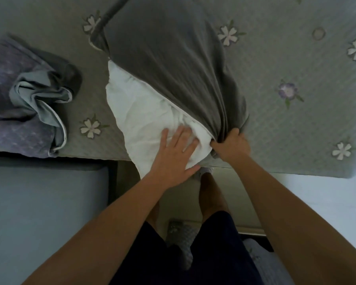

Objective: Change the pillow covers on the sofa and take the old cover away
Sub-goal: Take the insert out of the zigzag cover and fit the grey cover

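Clutches the bunched mouth of the cover in the right hand, fingers curled tight. Presses the pillow just left of that grip with the left hand, flat, fingers spread. Shows the pillow's far part inside the cover beyond the grip, near part bare. Leaves the crumpled cover well left, on the sofa.

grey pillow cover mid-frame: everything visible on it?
The grey cover is plain, soft grey fabric with a pale piped edge along its opening. It sheathes the far part of the white pillow, whose near left portion is bare, and lies diagonally on the quilted floral spread. The right hand grips its bunched near corner, folds fanning out; the left hand presses flat on the pillow, not the cover.
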